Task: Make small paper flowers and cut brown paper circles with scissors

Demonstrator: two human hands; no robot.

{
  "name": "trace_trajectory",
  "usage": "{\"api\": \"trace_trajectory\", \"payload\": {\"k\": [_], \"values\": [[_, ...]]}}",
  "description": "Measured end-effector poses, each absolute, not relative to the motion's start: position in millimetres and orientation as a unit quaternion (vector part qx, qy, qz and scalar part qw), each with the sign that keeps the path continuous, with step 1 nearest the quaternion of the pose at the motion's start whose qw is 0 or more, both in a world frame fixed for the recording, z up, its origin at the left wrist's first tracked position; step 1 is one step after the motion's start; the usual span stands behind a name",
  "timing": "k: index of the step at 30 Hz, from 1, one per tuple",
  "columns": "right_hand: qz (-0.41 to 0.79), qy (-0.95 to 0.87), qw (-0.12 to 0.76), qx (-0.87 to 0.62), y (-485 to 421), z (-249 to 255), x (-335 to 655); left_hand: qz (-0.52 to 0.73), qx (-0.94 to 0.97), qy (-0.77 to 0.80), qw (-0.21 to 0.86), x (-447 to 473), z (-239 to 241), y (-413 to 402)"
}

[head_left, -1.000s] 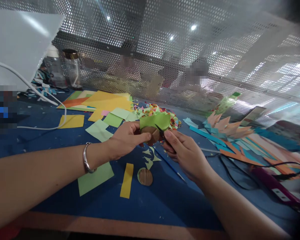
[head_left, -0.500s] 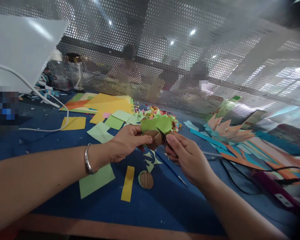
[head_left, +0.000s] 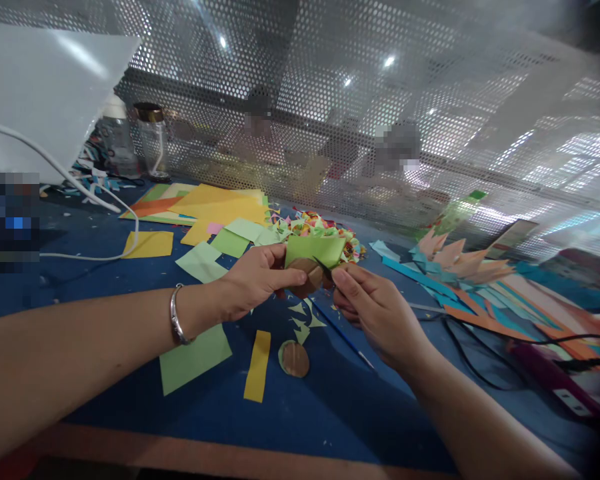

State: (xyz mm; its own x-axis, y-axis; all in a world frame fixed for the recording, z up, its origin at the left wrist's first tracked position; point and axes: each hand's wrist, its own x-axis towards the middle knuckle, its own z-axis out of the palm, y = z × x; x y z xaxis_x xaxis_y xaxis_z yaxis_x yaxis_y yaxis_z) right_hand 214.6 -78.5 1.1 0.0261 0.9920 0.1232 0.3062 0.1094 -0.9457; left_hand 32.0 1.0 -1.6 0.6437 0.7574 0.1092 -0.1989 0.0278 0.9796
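Left hand (head_left: 253, 283) and right hand (head_left: 370, 300) meeting over the blue table (head_left: 360, 433). The green paper (head_left: 315, 248) lies just beyond the left fingertips and between the two hands: a bright, plain, roughly oblong sheet, its long axis running from left to right, its upper edge facing away from the wearer. Against its lower edge sits a brown disc (head_left: 304, 275), rounded, matt and faintly streaked, its face turned toward the wearer; being round, it shows no clear long axis. The left fingers pinch disc and paper together, thumb flat on the disc, the other fingertips largely hidden behind. The right thumb and forefinger close on a slender dark blade (head_left: 323, 265), whose handle is concealed within the curled fingers; its long axis slants, the tip pointing away and leftward from the right fingertips, over the green paper. Nearer the wearer than the fingers: pale green scraps (head_left: 301, 328), a second disc (head_left: 296, 360) with a pale green rim, and a yellow strip (head_left: 257, 367). Beyond the fingers: a heap of multicoloured cuttings (head_left: 354, 248).
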Motion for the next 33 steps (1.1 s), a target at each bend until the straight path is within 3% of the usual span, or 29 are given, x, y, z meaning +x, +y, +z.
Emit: {"api": "trace_trajectory", "payload": {"k": [33], "values": [[0.358,-0.599,0.444,-0.561,-80.0,5.5,215.1,0.363,0.583,0.266,0.676,32.5,-2.7,2.1]]}}
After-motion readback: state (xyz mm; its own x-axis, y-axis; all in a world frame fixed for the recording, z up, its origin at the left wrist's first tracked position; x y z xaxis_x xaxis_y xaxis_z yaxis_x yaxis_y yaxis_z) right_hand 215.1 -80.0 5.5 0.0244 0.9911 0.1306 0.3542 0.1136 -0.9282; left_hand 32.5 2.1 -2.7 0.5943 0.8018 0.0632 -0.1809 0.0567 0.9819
